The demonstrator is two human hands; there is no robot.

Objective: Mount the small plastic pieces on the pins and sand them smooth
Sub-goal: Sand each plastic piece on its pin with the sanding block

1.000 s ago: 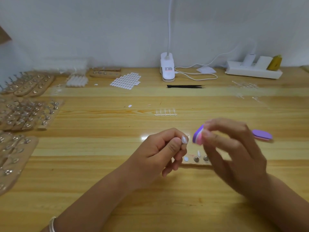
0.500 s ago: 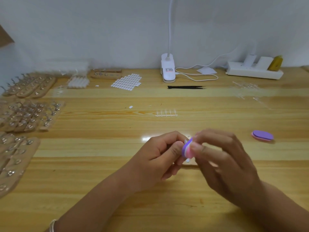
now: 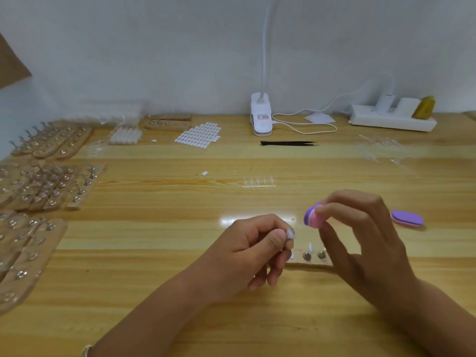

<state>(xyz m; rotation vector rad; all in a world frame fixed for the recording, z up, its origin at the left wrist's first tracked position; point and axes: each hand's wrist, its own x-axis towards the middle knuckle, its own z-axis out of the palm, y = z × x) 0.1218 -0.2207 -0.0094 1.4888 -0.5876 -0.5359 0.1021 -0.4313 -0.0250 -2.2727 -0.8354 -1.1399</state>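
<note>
My left hand (image 3: 253, 249) pinches a pin topped with a small white plastic piece (image 3: 290, 233) between thumb and forefinger, above the table. My right hand (image 3: 360, 240) holds a purple and pink sanding block (image 3: 311, 215) by its fingertips, a short gap up and right of the piece. Under both hands lies a wooden pin holder (image 3: 310, 260) with round metal sockets and one white piece standing in it; my hands hide part of it.
A second purple sanding block (image 3: 407, 219) lies to the right. A clear sprue of pieces (image 3: 258, 183) sits mid-table, black tweezers (image 3: 288, 143) and a sheet of white pieces (image 3: 198, 134) farther back. Wooden pin holders (image 3: 51, 186) crowd the left side. A clip lamp (image 3: 261, 117) and power strip (image 3: 391, 119) stand at the wall.
Half a second ago the sanding block touched the piece in my left hand; now my right hand has drawn it up and to the right, apart from the piece.
</note>
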